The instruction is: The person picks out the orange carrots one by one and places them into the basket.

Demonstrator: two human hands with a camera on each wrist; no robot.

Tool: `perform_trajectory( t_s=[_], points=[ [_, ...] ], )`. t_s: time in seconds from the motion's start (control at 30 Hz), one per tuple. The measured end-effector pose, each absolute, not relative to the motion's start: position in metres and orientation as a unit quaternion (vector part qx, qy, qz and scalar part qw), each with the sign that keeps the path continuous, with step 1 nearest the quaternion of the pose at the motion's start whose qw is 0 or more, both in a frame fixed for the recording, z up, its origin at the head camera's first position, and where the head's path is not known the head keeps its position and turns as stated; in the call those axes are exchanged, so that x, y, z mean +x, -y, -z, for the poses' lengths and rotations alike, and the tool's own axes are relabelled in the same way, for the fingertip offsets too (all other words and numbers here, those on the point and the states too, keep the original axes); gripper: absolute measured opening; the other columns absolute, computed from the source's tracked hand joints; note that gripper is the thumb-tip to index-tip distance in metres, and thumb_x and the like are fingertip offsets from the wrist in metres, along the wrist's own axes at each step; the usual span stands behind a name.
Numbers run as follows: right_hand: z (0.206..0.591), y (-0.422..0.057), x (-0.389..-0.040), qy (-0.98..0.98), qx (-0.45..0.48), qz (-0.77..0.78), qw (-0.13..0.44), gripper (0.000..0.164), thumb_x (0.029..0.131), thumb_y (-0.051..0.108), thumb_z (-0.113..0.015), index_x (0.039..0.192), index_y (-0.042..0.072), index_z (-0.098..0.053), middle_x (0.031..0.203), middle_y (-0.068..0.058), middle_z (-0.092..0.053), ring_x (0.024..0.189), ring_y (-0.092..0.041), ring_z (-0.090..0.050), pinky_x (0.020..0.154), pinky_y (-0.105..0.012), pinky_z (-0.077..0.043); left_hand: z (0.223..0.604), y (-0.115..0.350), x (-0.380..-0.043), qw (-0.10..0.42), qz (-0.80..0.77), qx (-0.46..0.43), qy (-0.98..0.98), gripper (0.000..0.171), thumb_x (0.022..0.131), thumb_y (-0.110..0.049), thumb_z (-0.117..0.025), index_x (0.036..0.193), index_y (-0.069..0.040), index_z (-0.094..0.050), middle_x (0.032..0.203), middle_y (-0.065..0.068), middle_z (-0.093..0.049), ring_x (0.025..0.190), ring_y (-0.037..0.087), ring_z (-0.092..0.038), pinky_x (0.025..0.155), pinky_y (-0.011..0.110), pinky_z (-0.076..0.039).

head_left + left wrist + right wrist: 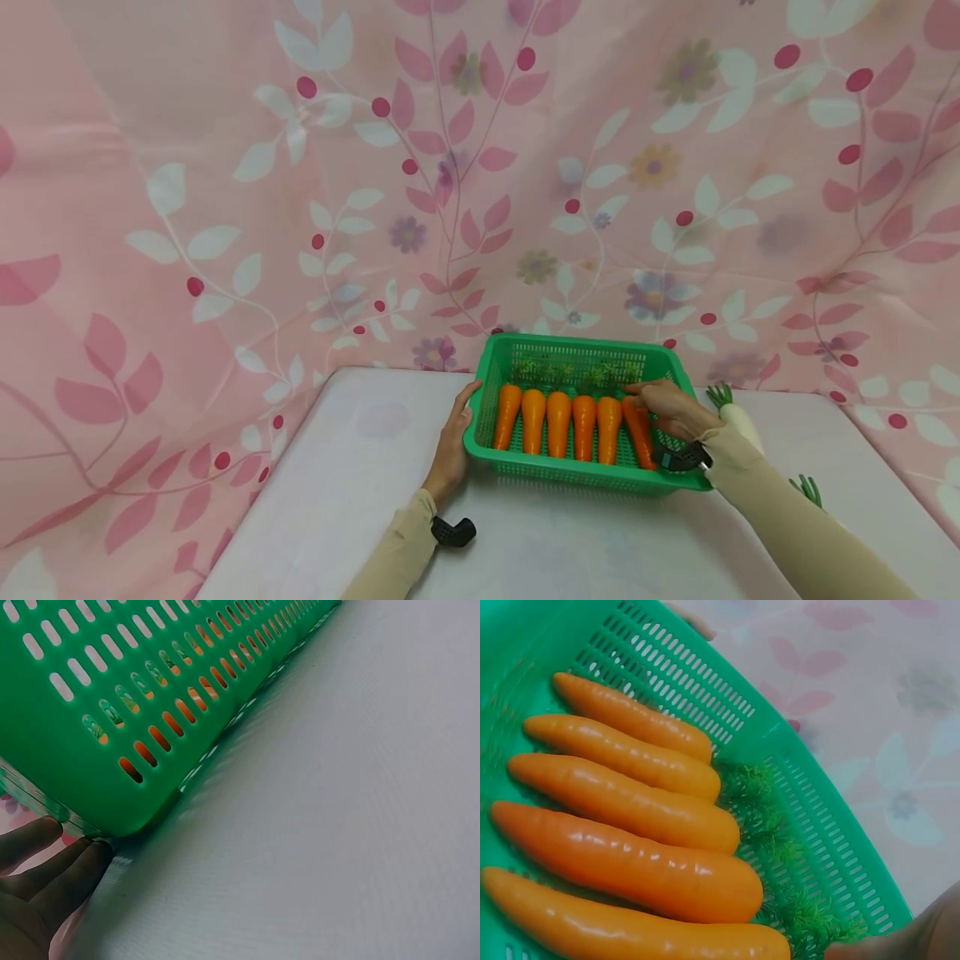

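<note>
A green plastic basket [570,473] with slotted walls stands on the table, holding a row of several orange carrots [558,425] laid side by side. Their leafy green tops [761,799] point toward the far wall. My right hand [672,408] reaches inside and grips the rightmost carrot [639,433] near its top, and that carrot lies slightly slanted. At the basket's left end, my left hand [452,442] rests against the outer wall, its fingers [71,881] extended along the corner. The right wrist view shows only the edge of my right hand beside the greens.
A white radish [741,423] with green stems lies just right of the basket. More green stems [808,490] show nearer, partly behind my right sleeve. A pale cloth covers the table [360,483], and a pink floral curtain [480,208] hangs behind its far edge.
</note>
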State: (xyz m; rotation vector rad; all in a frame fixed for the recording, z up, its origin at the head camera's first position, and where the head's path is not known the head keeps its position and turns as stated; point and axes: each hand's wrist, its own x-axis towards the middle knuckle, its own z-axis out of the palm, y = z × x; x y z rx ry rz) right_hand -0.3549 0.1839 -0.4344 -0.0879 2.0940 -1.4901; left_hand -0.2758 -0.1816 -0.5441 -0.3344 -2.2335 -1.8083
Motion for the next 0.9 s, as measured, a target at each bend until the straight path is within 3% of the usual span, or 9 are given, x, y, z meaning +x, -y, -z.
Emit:
perform_trajectory(
  t_s=[0.23,0.6,0.9],
  points=[
    [0.4382,-0.1817,-0.3574,-0.782,0.006,0.560,0.275,0.071,0.111,0.019,-0.050,0.161,-0.019,-0.016,0.171,-0.037,0.004,0.159,-0.056,0.001,0.125,-0.074,-0.008,0.5433,0.1806,-0.2751,0.130,0.614,-0.117,0.770,0.051,0.116,-0.039,-0.023,0.165,-0.035,-0.035,0.174,-0.004,-0.031,0.161,0.029,-0.028,0.127,0.067,-0.018],
    [0.4402,-0.1809,-0.3550,-0.771,0.019,0.578,0.265,0.070,0.110,0.025,-0.054,0.158,-0.017,-0.026,0.172,-0.035,-0.007,0.157,-0.051,-0.021,0.126,-0.068,-0.022,0.5427,0.1824,-0.2724,0.142,0.601,-0.121,0.777,0.050,0.117,-0.033,-0.024,0.166,-0.032,-0.036,0.174,-0.001,-0.031,0.160,0.031,-0.029,0.126,0.068,-0.020],
    [0.4431,-0.1832,-0.3581,-0.751,0.023,0.601,0.274,0.081,0.110,0.026,-0.056,0.163,-0.015,-0.010,0.173,-0.033,0.002,0.160,-0.049,-0.015,0.128,-0.066,-0.018,0.5447,0.1819,-0.2741,0.140,0.603,-0.119,0.776,0.050,0.116,-0.036,-0.024,0.165,-0.034,-0.036,0.174,-0.003,-0.032,0.160,0.030,-0.029,0.126,0.068,-0.020]
  ],
)
